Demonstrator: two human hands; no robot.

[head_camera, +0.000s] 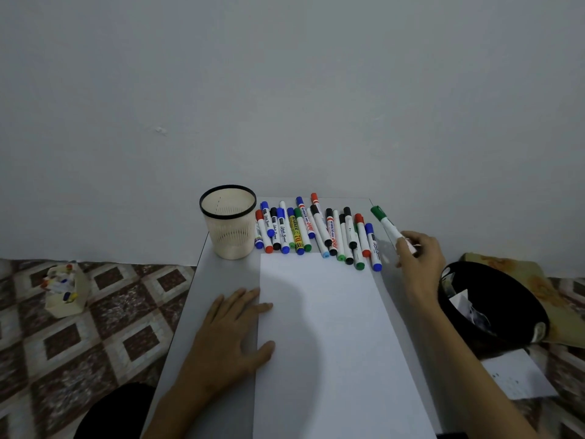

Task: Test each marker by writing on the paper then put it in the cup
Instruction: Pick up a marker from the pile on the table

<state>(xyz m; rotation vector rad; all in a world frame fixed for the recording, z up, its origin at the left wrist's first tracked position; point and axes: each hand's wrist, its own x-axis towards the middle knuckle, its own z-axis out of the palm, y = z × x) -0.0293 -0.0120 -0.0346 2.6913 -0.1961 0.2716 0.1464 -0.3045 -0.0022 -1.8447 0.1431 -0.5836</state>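
A blank white sheet of paper [326, 337] lies on the grey table [228, 270]. My left hand [231, 337] rests flat on the table, fingertips on the paper's left edge. My right hand [419, 258] grips a green-capped white marker [386, 224] by its lower end, at the table's right edge; the cap points away, up and left. Several markers [316, 232] with blue, red, black and green caps lie in a row beyond the paper. A cream mesh cup [228, 221] with a black rim stands upright at the row's left end, and looks empty.
A black bin [493, 308] holding scraps of paper sits on the floor right of the table. A small cream holder [65, 289] with markers stands on the patterned floor at left. A marked sheet [519, 375] lies on the floor at right. A wall stands behind the table.
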